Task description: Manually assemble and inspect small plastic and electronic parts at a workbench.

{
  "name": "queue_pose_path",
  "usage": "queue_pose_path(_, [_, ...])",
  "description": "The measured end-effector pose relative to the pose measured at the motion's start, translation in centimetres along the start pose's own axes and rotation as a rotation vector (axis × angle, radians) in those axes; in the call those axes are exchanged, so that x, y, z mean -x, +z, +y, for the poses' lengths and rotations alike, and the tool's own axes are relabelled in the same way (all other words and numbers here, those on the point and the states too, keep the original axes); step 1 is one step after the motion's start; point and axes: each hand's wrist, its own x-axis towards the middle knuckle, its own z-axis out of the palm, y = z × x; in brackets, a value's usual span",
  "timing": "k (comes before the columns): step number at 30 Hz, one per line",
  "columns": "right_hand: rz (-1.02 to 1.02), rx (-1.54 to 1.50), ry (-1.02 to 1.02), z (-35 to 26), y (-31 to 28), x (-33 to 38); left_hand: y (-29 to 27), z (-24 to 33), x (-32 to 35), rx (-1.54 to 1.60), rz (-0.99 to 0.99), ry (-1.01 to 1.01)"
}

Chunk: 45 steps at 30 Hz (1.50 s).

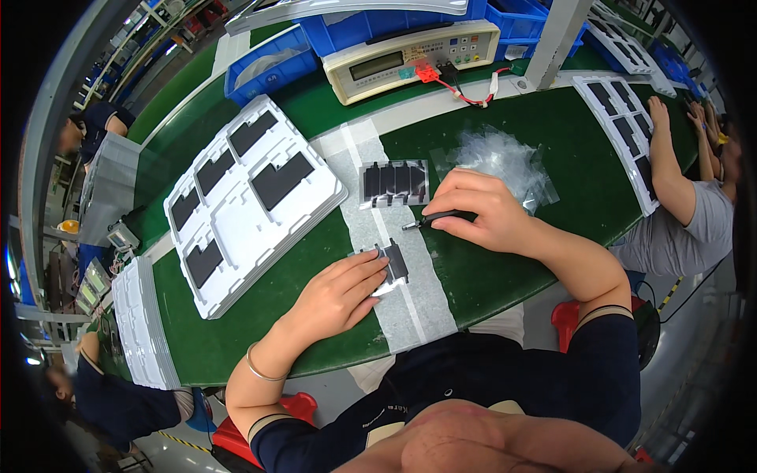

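Observation:
My left hand (339,290) lies with its fingers stretched over a small dark flat piece (397,263) with shiny clear film, pressing it against the table. Between the thumb and fingers of my right hand (487,211) is a slim black pen-like tool (446,214). Its metal tip points left, apart from the dark piece. Just beyond, a clear film sheet (394,184) carries several narrow dark strips in a row. Both the sheet and the dark piece rest on a pale paper strip (430,303) across the green table.
White trays (307,206) with dark flat parts are stacked at left. A heap of clear film (505,165) lies beyond my right hand. A cream meter (414,61) with red leads and a blue bin (272,67) stand behind. At right, a person's arm (670,150) reaches another tray (619,130).

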Motion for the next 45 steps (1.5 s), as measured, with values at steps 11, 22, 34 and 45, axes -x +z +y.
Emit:
queue_pose_path(11, [-0.023,-0.039,-0.004,-0.2,-0.1,-0.1,-0.1,-0.1,0.0,-0.004,-0.005,-0.001])
queue_pose_path(22, [-0.042,-0.025,-0.017,-0.8,-0.6,-0.4,0.1,-0.5,0.1,0.049,0.033,0.003])
queue_pose_path(34, [-0.417,-0.053,-0.131,-1.2,-1.6,-0.7,0.4,-0.7,0.6,0.060,0.003,-0.042])
queue_pose_path(45, [-0.612,0.201,0.236,-1.6,0.3,1.9,0.8,-0.7,-0.1,0.123,-0.082,-0.118])
